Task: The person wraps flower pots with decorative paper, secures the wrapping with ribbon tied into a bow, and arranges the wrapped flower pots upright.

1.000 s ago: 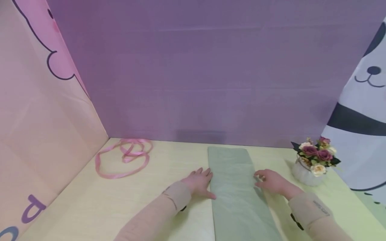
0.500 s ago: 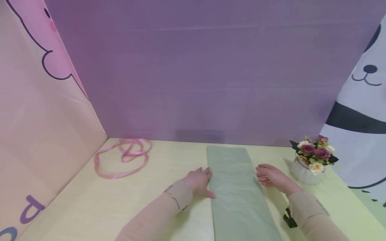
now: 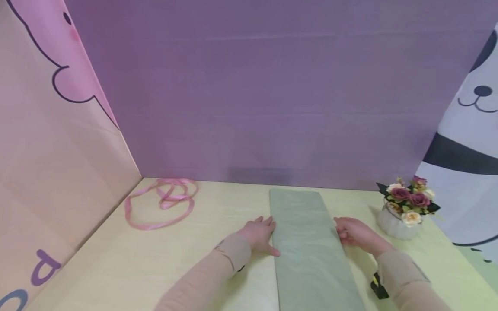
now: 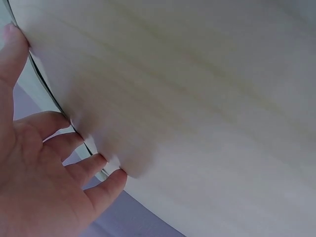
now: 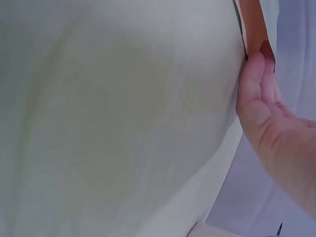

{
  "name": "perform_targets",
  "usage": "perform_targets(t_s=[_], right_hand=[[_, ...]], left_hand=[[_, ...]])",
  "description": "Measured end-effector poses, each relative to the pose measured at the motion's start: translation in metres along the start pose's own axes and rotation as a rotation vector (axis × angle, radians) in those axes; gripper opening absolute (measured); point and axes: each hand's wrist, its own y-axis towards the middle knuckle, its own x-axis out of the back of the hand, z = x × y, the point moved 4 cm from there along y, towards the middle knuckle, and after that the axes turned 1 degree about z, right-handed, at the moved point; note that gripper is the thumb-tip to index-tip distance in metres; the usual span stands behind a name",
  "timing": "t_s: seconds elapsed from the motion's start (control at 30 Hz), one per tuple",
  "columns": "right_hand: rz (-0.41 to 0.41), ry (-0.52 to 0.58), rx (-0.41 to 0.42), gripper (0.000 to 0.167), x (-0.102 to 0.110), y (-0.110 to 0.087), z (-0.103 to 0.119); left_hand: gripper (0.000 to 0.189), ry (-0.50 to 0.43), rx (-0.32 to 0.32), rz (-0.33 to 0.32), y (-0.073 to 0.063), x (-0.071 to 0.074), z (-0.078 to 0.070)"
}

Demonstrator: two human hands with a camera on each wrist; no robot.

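Note:
A pale green folded cloth lies as a long flat strip running away from me on the table. My left hand rests along its left edge, fingers spread, with the thumb just overlapping the cloth. In the left wrist view the left fingertips press at the table beside that edge. At the right edge, my right hand has its fingers curled in and pinches the cloth's border. The right wrist view shows the right thumb against the border, beside a narrow orange-looking strip; some fingertips are hidden.
A loosely looped pink ribbon lies at the back left of the pale yellow table. A white pot of artificial flowers stands at the back right. Purple backdrop rises behind, with printed panels at both sides.
My right hand has shifted slightly off the cloth's right edge and back to it, its fingers drawing together. My left hand and the cloth have stayed in place.

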Motion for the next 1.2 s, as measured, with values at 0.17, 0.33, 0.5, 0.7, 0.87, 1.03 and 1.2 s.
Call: perform_targets(t_s=[0.17, 0.33, 0.5, 0.7, 0.87, 1.03, 1.2], right_hand=[[0.072, 0.092, -0.032, 0.067, -0.001, -0.001, -0.001], [0.122, 0.193, -0.052, 0.071, -0.004, -0.001, -0.003], [0.277, 0.328, 0.022, 0.071, -0.002, -0.003, 0.005], [0.612, 0.57, 0.146, 0.057, 0.0, -0.008, 0.02], [0.863, 0.691, 0.255, 0.072, 0.0, -0.009, 0.04], [1.009, 0.765, 0.342, 0.08, -0.005, -0.012, 0.058], [1.025, 0.784, 0.38, 0.081, -0.016, -0.014, 0.071]], left_hand=[[0.092, -0.01, 0.003, 0.008, 0.0, -0.003, 0.003], [0.092, -0.014, -0.003, 0.006, 0.002, -0.006, 0.005], [0.092, -0.029, 0.0, 0.015, 0.002, -0.008, 0.005], [0.083, -0.048, -0.02, 0.012, -0.001, -0.004, 0.004], [0.072, -0.143, -0.063, -0.036, 0.0, 0.011, 0.002], [0.062, -0.39, -0.1, -0.085, 0.0, 0.031, 0.0], [0.058, -0.616, -0.102, -0.116, -0.005, 0.045, 0.002]])
